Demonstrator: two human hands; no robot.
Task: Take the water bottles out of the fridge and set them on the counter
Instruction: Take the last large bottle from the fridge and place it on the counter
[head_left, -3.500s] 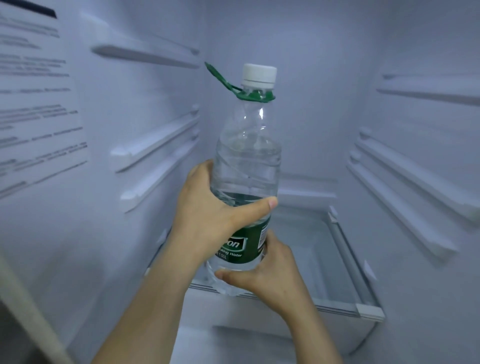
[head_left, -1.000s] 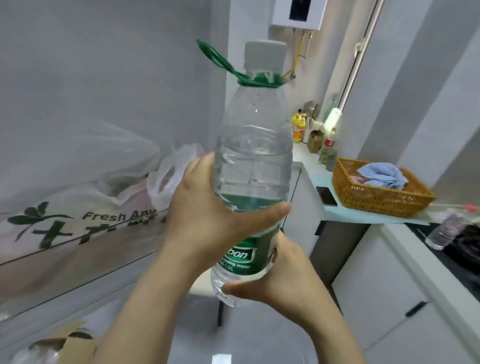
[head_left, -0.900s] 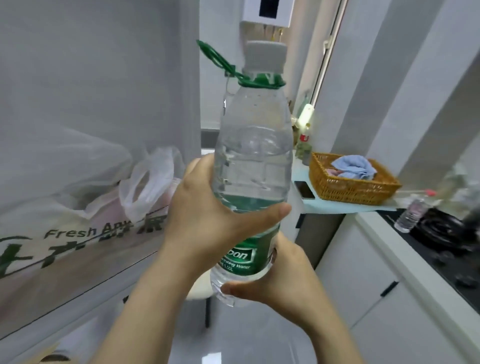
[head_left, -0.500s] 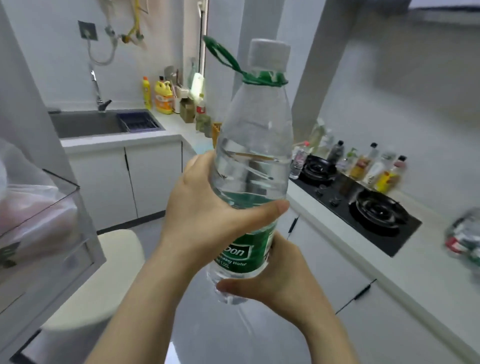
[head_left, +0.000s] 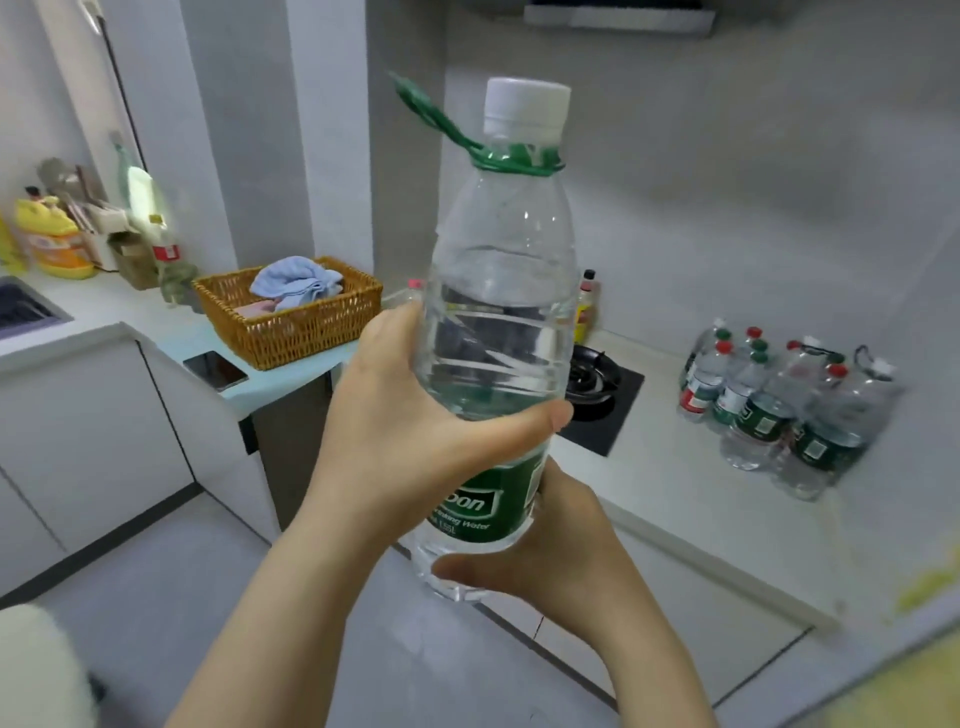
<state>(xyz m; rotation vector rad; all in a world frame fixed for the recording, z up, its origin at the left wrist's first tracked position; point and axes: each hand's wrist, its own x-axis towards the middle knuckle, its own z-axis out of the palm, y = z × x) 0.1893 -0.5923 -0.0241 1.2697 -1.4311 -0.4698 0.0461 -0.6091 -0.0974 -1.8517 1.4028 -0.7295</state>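
I read this as a small home kitchen. A white stone counter runs along the right wall, with a black glass gas hob set into it and a grey extractor hood above. White flat-front cabinet doors sit below.

Far left there is a sink corner and a yellow plastic detergent jug.

Domestic clutter: a brown woven wicker basket holding a blue cloth, a black phone beside it, and clear plastic water bottles clustered on the counter.
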